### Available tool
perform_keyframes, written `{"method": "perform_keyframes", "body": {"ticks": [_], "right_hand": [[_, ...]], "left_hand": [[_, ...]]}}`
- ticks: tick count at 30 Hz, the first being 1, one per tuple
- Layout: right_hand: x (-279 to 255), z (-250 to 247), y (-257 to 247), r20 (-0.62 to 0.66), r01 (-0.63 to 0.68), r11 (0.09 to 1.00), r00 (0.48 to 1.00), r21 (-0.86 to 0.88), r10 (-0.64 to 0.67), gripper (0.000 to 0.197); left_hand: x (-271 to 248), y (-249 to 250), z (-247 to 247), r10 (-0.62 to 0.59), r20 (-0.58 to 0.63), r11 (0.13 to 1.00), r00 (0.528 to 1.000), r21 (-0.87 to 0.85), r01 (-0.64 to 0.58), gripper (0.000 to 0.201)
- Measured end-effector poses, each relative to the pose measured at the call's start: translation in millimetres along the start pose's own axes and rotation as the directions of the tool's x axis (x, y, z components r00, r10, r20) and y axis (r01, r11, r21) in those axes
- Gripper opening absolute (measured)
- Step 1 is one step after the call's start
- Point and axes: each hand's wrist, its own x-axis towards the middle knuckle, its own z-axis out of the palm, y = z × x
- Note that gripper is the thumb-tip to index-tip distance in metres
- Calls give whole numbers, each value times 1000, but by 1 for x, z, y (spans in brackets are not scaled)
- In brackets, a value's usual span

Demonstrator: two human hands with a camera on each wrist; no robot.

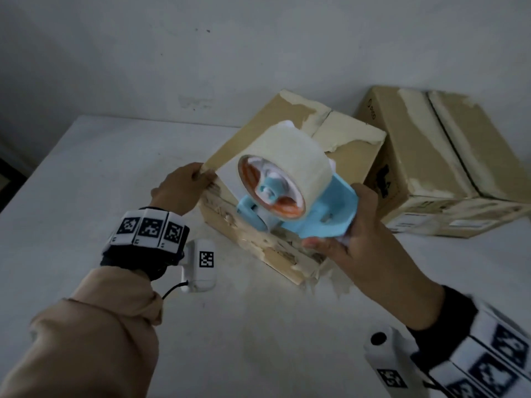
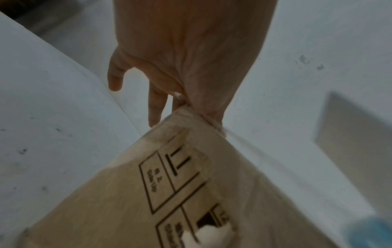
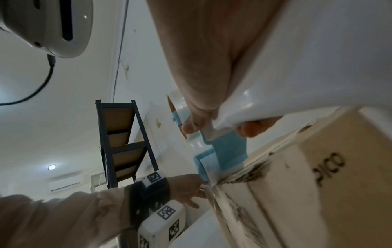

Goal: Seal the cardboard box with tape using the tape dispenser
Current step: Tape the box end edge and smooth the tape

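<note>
The box [image 1: 339,145] sits tilted on the white table [image 1: 100,173], its top seam and edges covered in torn, pale tape remnants. The blue dispenser [image 1: 324,214], carrying a wide roll of pale tape [image 1: 290,156], is held against the box's near side, its front end at the box's near upper edge. The right hand [image 1: 362,242] grips the dispenser's handle, fingers curled under it and thumb over the top. The left hand [image 1: 184,188] holds the box's left corner, thumb and fingers pinching the cardboard edge there. A second box [image 1: 448,156], also streaked with old tape, lies just beside the first, to its right, against the wall [image 1: 258,47].
</note>
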Motion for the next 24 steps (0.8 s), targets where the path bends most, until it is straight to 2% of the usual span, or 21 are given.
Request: {"method": "perform_keyframes", "body": {"ticks": [2,4,6,9,11,13,14,16,19,24], "right_hand": [[-23,-18,8,11,-37,999,999,-16,37,84],[-48,-36,12,-40,-88,994,996,-62,85,84],[-63,-47,13,-86,-95,990,993,-107,86,76],[-66,-48,18,-80,-109,986,992,-129,99,78],[-65,-49,20,-58,-102,985,994,-142,95,79],[-64,-52,20,-37,-91,986,996,-138,86,78],[-64,-53,20,-22,-84,988,996,-128,82,78],[-62,-54,19,11,-60,992,998,-110,62,79],[-59,-56,20,24,-31,994,999,-100,34,77],[-59,-59,27,32,-23,996,999,-87,26,78]], "left_hand": [[0,-2,1,0,2,1000,1000,-5,0,70],[-3,-1,1,-14,2,1000,1000,-5,14,72],[-7,4,-1,-42,-10,999,999,27,42,65],[-23,19,3,-36,-95,960,995,272,60,52],[-45,35,13,76,-70,879,995,476,-34,54],[-69,48,32,194,38,784,980,594,-178,57],[-78,52,41,216,89,758,972,613,-224,59],[-87,56,50,193,137,768,972,595,-236,62],[-87,54,50,174,129,803,976,556,-216,65],[-87,51,54,188,87,812,978,546,-205,67]]}}
